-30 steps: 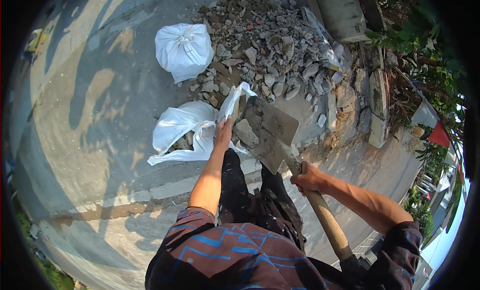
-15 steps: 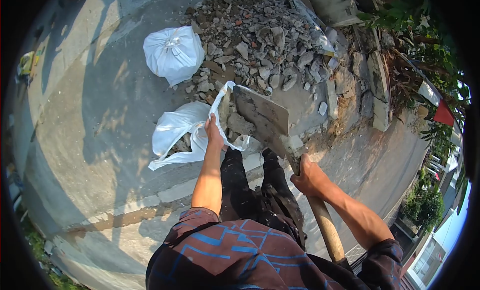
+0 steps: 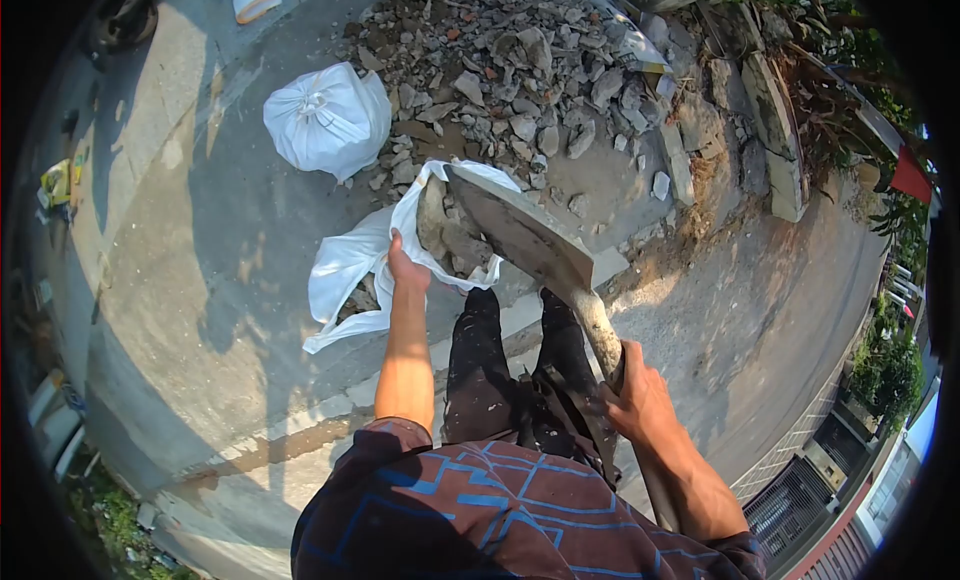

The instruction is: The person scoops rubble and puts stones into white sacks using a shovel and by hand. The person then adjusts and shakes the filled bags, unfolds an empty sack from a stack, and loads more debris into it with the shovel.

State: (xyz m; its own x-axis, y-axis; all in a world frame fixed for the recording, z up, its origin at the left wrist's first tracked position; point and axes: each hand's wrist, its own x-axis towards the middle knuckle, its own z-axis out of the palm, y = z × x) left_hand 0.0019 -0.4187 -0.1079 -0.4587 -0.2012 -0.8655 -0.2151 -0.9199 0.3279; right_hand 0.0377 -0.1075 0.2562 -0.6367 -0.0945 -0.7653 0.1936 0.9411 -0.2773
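Note:
My left hand (image 3: 408, 265) is closed on the rim of a white sack (image 3: 403, 218), whose mouth gapes open with grey rubble chunks (image 3: 455, 242) inside. Tilted at the sack's mouth is a shovel blade (image 3: 520, 225), its tip against the rim. My right hand (image 3: 640, 392) is wrapped round the shovel's handle near the blade. Left of the held sack, another white sack (image 3: 345, 270) lies partly open with rubble showing. A tied, full white sack (image 3: 328, 122) stands farther off.
A heap of broken concrete (image 3: 500, 65) spreads beyond the sacks. Concrete slabs (image 3: 775, 130) and plants line the right side, with a red flag (image 3: 911, 176). A raised pavement strip (image 3: 330, 405) crosses in front of my legs.
The shovel blade has tipped steeper into the sack's mouth, and the chunks have slid off it into the sack. My right hand has moved down and right with the handle.

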